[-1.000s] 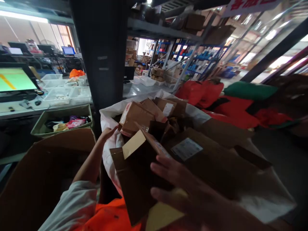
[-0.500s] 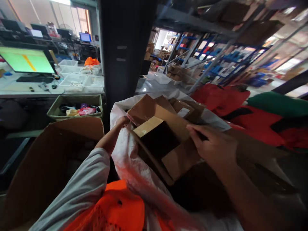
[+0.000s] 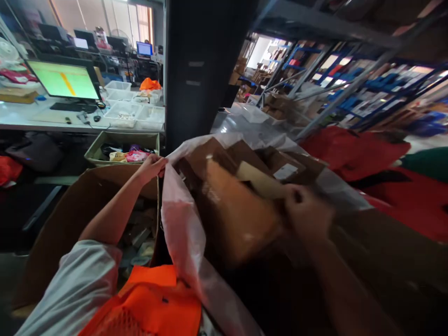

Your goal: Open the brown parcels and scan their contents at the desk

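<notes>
Left hand (image 3: 150,169), left of centre: fingers closed on the edge of the white sack (image 3: 182,210). Right hand (image 3: 310,212), right of centre: fingers pinching a flap of the cardboard box (image 3: 241,214) (both blurred, exact grip hard to read). Box sits mid-frame, tilted, over the sack's opening; more cartons (image 3: 245,156) behind it inside the sack. Big open carton (image 3: 59,233) lower left, green bin (image 3: 94,150) just behind it, desk (image 3: 38,119) with lit monitor (image 3: 65,79) upper left.
</notes>
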Demonstrator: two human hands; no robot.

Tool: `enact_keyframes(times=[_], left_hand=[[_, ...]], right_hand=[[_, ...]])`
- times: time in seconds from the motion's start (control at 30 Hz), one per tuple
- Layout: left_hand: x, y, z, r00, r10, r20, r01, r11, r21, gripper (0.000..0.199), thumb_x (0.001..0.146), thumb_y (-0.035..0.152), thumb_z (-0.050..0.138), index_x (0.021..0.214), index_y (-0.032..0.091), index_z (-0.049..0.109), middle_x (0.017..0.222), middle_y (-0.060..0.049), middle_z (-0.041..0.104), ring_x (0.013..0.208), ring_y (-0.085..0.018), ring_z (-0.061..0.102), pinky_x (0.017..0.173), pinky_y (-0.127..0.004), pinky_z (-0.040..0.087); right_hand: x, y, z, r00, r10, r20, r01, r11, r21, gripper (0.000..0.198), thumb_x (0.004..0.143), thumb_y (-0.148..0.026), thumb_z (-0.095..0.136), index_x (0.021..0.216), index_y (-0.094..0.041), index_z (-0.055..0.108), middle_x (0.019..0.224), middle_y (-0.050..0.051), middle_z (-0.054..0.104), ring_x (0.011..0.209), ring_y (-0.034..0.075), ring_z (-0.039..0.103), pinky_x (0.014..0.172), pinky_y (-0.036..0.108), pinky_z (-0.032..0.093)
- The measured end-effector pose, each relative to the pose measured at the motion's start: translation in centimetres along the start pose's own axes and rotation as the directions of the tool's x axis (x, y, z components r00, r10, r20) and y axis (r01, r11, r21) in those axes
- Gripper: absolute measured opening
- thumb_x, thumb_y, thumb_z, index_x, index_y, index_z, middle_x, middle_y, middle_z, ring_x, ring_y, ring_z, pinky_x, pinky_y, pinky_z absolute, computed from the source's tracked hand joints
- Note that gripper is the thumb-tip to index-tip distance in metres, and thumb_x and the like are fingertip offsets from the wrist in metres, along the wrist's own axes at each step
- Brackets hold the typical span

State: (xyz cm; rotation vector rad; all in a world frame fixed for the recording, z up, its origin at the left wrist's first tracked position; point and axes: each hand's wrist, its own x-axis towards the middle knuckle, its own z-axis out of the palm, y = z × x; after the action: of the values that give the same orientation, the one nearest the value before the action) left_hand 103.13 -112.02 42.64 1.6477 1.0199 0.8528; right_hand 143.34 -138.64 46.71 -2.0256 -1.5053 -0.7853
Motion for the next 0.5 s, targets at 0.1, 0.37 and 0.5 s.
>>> enact_keyframes(times=[0.1, 0.37, 0.5], left_hand=[[1.5, 1.4, 1.4, 0.997, 0.07, 0.013, -0.07, 0.997, -0.017, 0.043, 0.087, 0.038, 0.051, 0.049, 0.02, 0.041, 0.043, 0.0, 0.045, 0.041, -0.009, 0.039, 0.048, -0.022, 0.03], [1.7, 0.7, 1.1, 0.989, 0.115, -0.097, -0.101, 0.985, 0.138, 0.046, 0.09, 0.04, 0.048, 0.05, 0.02, 0.043, 0.045, -0.001, 0.046, 0.045, -0.012, 0.042, 0.05, -0.024, 0.031], [1.3, 1.7, -0.1, 0.995, 0.07, -0.068, -0.031, 0.885, 0.464, 0.055, 0.095, 0.067, 0.047, 0.079, 0.018, 0.066, 0.069, -0.005, 0.066, 0.07, -0.021, 0.064, 0.065, -0.028, 0.043]], right_hand=[[-4.7, -11.0, 4.3, 0.921, -0.089, 0.379, 0.028, 0.986, 0.164, 0.036, 0.101, -0.019, 0.037, 0.111, -0.014, 0.072, 0.085, 0.013, 0.071, 0.068, 0.021, 0.065, 0.06, 0.028, 0.048], [-0.4, -14.3, 7.0, 0.745, -0.278, 0.606, -0.036, 0.89, 0.454, 0.03, 0.1, -0.037, 0.06, 0.12, -0.017, 0.071, 0.112, 0.009, 0.076, 0.099, 0.021, 0.072, 0.085, 0.029, 0.058], [8.6, -4.8, 5.1, 0.815, 0.1, 0.571, -0.321, 0.898, 0.302, 0.044, 0.104, -0.047, 0.054, 0.13, -0.015, 0.068, 0.126, 0.015, 0.072, 0.115, 0.025, 0.067, 0.101, 0.038, 0.052]])
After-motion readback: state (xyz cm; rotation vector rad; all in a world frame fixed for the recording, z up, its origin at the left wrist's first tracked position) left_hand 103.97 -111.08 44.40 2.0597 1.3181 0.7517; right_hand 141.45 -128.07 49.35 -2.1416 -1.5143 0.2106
